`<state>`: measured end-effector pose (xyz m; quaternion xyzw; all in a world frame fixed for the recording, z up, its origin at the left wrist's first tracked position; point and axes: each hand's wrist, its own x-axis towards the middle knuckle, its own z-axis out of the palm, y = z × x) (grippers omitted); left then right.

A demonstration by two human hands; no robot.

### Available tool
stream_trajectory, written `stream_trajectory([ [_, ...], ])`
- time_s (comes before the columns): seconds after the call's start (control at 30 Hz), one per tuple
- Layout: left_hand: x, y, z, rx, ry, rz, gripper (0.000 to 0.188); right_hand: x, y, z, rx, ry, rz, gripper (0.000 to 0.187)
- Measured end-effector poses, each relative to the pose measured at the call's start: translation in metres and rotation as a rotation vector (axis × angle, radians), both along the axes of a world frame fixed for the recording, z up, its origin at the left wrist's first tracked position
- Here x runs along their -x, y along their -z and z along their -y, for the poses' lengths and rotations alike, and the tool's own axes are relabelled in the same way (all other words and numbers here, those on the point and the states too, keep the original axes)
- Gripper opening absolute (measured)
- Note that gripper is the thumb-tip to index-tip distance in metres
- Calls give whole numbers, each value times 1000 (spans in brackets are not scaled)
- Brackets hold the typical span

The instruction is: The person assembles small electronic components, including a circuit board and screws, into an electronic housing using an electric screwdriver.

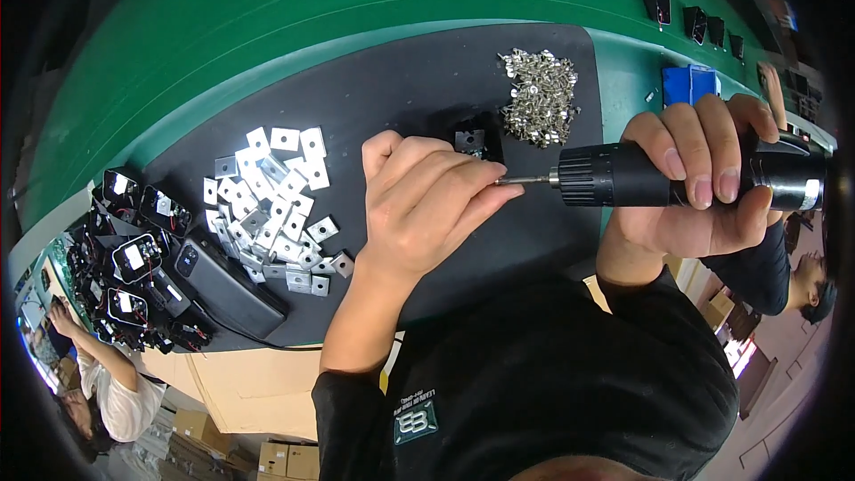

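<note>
Black electric screwdriver fills the right hand, fingers wrapped; the left hand pinches its bit between closed fingertips, anything else there hidden. A loosened pinch could let the bit wander.

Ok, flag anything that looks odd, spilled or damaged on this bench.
The black phone-like device lies aslant between the loose silver plates and the piled black housings; it seems out of place among small work parts. Otherwise nothing looks clearly spilled or damaged; the screws sit in one heap.
</note>
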<state>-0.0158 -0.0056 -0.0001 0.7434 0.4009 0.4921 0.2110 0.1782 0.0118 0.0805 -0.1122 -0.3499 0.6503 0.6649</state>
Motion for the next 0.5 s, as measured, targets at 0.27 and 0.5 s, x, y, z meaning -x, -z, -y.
stream_trajectory([
  [0.27, -2, 2, -2, 2, -8, -30, 23, 1, 0, 0, -25, -12, 73, 38],
  [0.5, 1, 3, 0, -35, -51, -94, 22, 2, 0, 3, -19, -34, 155, 39],
])
